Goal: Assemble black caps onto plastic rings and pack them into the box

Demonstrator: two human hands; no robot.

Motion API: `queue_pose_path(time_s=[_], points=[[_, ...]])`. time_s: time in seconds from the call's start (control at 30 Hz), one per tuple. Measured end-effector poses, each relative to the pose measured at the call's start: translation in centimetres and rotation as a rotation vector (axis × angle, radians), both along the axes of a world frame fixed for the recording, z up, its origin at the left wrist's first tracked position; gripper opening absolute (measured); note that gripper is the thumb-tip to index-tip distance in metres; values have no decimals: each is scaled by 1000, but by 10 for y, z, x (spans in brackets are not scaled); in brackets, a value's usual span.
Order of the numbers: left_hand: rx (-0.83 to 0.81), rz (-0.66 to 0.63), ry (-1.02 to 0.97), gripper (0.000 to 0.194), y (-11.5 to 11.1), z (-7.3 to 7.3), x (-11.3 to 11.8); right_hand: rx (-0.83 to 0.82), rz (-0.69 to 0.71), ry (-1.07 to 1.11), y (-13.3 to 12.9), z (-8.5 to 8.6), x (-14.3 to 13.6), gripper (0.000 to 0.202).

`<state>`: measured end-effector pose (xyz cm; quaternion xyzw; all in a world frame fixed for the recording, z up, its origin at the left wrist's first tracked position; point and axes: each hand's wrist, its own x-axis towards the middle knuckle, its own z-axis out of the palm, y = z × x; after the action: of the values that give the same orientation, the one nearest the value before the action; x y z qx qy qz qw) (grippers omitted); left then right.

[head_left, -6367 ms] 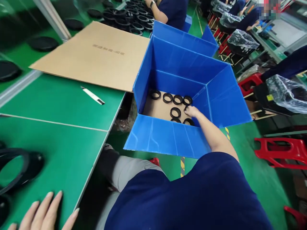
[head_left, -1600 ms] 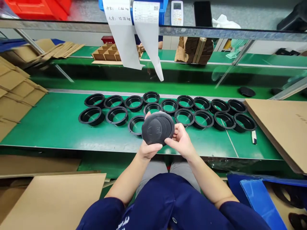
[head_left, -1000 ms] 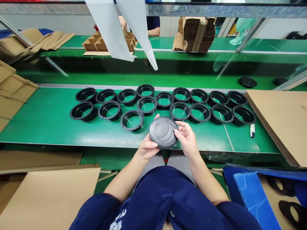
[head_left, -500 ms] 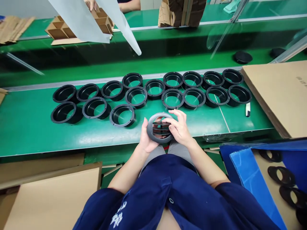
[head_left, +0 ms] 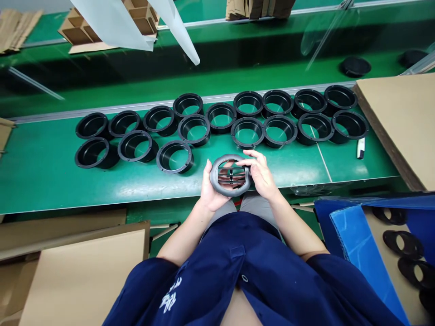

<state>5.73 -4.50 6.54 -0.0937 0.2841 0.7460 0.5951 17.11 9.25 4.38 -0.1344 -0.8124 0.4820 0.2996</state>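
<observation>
A round dark-grey air vent point(head_left: 215, 184) with slats across its middle is held just over the table's front edge. My left hand point(head_left: 210, 192) grips it from the left and below, thumb up along the rim. On the right side, my right hand point(head_left: 261, 176) closes on the rim, its fingertips reaching over the top slats. Gaps show between the slats, with a small upright piece near their centre. Beyond the hands, several black flanged rings point(head_left: 175, 158) stand in rows on the green table point(head_left: 44, 181).
A large cardboard box point(head_left: 401, 117) borders the table on the right, with a white cutter-like tool point(head_left: 360, 148) beside it. A blue bin point(head_left: 370, 258) holding black rings is low right. Cardboard point(head_left: 88, 271) lies low left. White sheets point(head_left: 115, 25) hang at the upper left.
The slats have swung from a nearly closed dark face to edge-on, with gaps between them. Both hands still hold the vent. The whole view has shifted slightly.
</observation>
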Motion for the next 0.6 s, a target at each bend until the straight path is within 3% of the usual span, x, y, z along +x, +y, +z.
queue_pose_path(time_s=[0.6], points=[[-28,-73,-25,74,-2,0,1,-161,85,58,2,-15,5,55]])
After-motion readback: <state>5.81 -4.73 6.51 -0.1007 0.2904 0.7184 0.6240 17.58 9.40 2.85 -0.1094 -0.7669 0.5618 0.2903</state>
